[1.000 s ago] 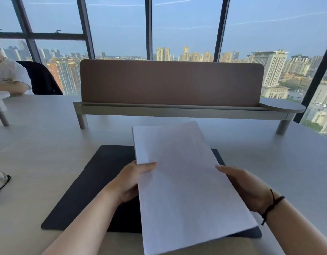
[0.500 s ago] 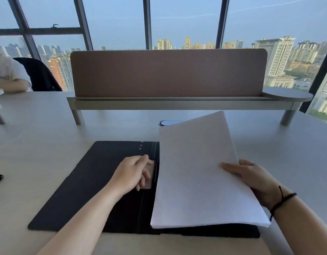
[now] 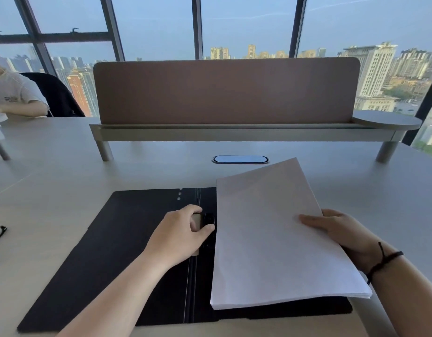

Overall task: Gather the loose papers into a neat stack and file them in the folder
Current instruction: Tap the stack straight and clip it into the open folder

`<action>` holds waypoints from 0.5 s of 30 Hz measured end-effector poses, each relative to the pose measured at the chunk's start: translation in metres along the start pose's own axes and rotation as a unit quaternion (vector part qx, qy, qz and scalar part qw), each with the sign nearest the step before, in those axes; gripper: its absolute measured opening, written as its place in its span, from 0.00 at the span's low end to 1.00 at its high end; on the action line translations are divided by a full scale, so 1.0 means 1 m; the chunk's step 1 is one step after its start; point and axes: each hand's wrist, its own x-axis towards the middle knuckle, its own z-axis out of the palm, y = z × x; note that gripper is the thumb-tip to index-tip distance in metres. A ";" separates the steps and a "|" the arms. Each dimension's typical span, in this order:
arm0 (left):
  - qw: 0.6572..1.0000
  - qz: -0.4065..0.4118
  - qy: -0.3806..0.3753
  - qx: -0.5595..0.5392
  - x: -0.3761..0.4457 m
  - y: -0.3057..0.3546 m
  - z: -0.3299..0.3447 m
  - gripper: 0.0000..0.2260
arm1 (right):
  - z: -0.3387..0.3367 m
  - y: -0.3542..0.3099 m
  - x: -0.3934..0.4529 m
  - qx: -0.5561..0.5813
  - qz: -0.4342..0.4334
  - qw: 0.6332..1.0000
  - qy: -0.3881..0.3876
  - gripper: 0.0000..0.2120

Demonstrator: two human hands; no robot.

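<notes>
filing step: my left hand [image 3: 183,235] grips the folder [image 3: 127,249] clip [image 3: 209,221]; right hand [image 3: 344,235] pinches the stack [image 3: 266,239]. next, i judge: open clip, seat stack under it.

Left forearm reached in from the lower left, bare, and the left hand [image 3: 183,233] lay palm down with fingers curled and the thumb tucked toward the fingertips, pinching at a small clip [image 3: 208,221]. Right forearm came in from the lower right edge with a dark cord around the wrist. The right hand [image 3: 341,231] was turned inward, thumb stretched flat across the top of the paper stack [image 3: 271,239] and the fingers tucked beneath it, gripping its right edge.
</notes>
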 end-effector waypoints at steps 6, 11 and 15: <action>0.996 -0.025 0.006 0.090 -0.002 0.012 0.010 0.21 | 0.000 0.000 0.000 -0.003 0.002 1.000 0.001 0.09; 0.989 0.013 -0.021 0.146 0.001 0.025 0.012 0.16 | 0.001 0.001 0.000 0.000 0.006 1.000 -0.008 0.10; 0.991 0.021 -0.067 0.112 0.007 0.024 0.006 0.15 | 0.000 0.002 0.001 0.005 0.009 1.000 -0.008 0.11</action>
